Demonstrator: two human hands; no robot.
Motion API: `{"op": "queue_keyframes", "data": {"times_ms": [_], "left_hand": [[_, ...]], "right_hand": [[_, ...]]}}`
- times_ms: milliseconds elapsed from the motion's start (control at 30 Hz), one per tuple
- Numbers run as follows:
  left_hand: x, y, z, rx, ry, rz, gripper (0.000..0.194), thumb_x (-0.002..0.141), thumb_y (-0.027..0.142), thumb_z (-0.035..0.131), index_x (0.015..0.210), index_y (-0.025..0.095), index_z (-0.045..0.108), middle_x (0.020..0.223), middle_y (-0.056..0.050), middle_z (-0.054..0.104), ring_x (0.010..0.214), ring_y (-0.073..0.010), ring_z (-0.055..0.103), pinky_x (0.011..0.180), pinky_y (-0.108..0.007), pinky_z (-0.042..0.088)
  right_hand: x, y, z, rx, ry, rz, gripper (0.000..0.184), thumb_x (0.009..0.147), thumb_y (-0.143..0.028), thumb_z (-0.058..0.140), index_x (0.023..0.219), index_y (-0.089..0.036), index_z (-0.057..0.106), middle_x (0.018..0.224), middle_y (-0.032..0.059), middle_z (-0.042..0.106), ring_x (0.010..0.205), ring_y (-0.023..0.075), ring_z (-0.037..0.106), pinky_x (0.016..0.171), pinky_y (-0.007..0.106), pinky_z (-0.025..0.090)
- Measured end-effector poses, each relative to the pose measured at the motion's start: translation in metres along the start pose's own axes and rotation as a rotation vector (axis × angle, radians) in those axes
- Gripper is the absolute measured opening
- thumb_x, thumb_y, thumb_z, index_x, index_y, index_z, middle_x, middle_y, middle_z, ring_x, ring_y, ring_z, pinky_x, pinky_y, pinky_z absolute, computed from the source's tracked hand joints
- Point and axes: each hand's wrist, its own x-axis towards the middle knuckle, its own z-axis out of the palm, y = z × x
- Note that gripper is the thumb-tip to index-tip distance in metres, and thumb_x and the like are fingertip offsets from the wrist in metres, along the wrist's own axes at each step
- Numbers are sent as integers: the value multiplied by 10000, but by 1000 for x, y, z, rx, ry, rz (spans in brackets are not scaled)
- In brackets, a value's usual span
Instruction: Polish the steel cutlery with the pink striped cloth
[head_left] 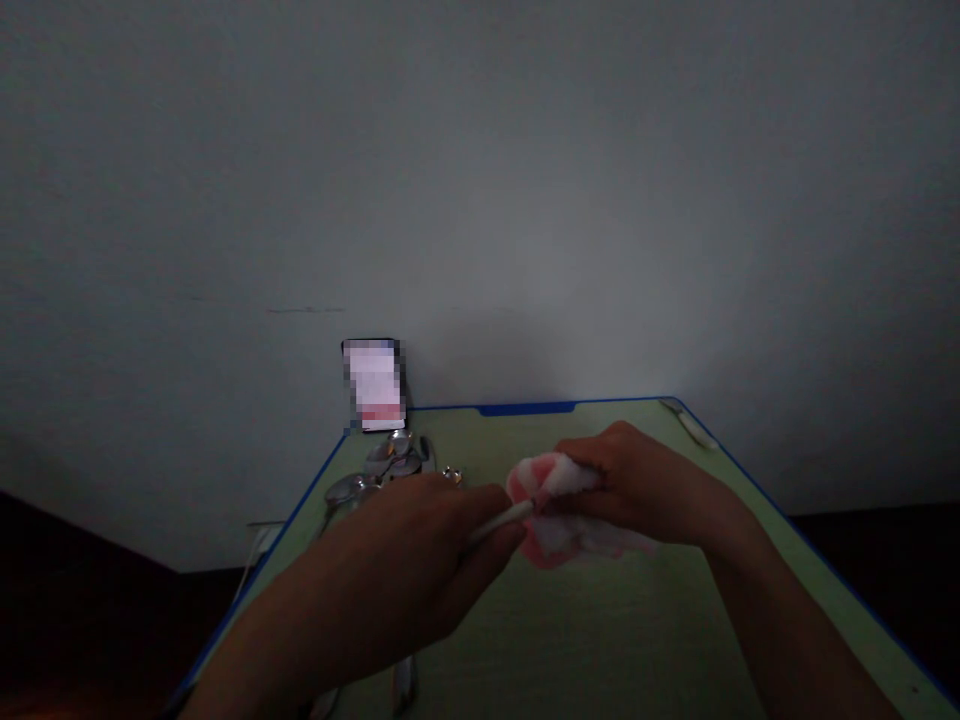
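My left hand [431,555] is closed around the pale handle of a utensil [501,522] that points right, into a pink and white cloth [559,515]. My right hand [637,485] is closed on that cloth, bunching it round the utensil's end, which is hidden inside it. Both hands hover over the middle of a green table [600,640] with a blue rim. The scene is dim.
Several metal spoons [382,465] lie at the table's far left corner, and another spoon [405,685] lies near the front under my left forearm. A phone [373,385] leans on the wall behind. A single utensil [694,428] rests at the far right corner.
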Motion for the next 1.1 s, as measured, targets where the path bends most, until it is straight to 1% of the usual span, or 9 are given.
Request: {"op": "queue_keyframes", "data": {"times_ms": [167,233,333,433,533,667,767,867,1100], "left_hand": [[1,2,-6,-21,-33,57,359,919,399,287,870,219,594,635,-5,574,583,-136,530,532,-243,313],[1,2,-7,-51,-33,74,350,920,386,294,908,220,602,626,-4,579,569,-130,534,526,-238,316],[1,1,-7,-63,1,87,341,918,373,305,925,219,608,626,-5,584,570,-128,532,533,-236,329],[3,1,-6,-43,11,94,335,918,381,304,926,223,599,635,-1,583,566,-126,520,532,-236,328],[6,0,-4,-37,5,69,328,920,397,295,956,233,576,654,2,585,564,-127,521,539,-239,332],[7,-1,-1,-63,26,24,337,923,410,275,1023,233,544,683,-8,593,594,-140,544,573,-243,364],[4,-1,-1,-77,53,6,340,921,415,278,1004,231,551,698,-10,596,626,-146,553,618,-249,388],[0,-1,-4,-85,71,-3,346,915,420,287,961,223,567,673,-5,582,615,-144,539,615,-245,393],[-6,-10,-8,-32,-3,-84,383,905,449,273,849,196,556,659,-10,536,605,-144,501,583,-245,377]], "right_hand": [[1,-4,0,149,-124,-58,225,777,-401,573,851,-196,630,683,-13,627,609,105,545,537,191,335],[1,-5,1,183,-136,-84,202,786,-367,567,850,-185,627,687,-10,624,615,108,548,542,194,340],[0,-4,0,205,-140,-125,114,804,-252,535,827,-171,613,677,-15,605,608,102,536,546,193,344],[-1,-2,-1,219,-138,-173,95,817,-183,500,820,-161,592,698,-12,598,621,97,530,567,194,352],[-1,2,-3,202,-103,-192,97,827,-169,481,818,-156,577,690,-13,585,608,91,510,576,197,351],[-2,9,-5,185,-6,-140,101,831,-205,485,821,-158,574,688,-21,582,587,86,494,550,189,347],[-3,9,-7,182,78,-116,92,818,-196,502,836,-173,589,662,-40,581,549,70,478,514,173,330],[-5,5,-9,156,134,-95,82,802,-191,526,816,-182,606,619,-58,575,509,54,466,482,161,312],[-5,2,-8,62,269,-22,249,832,-369,506,717,-185,628,526,-63,546,442,42,433,432,162,277]]}}
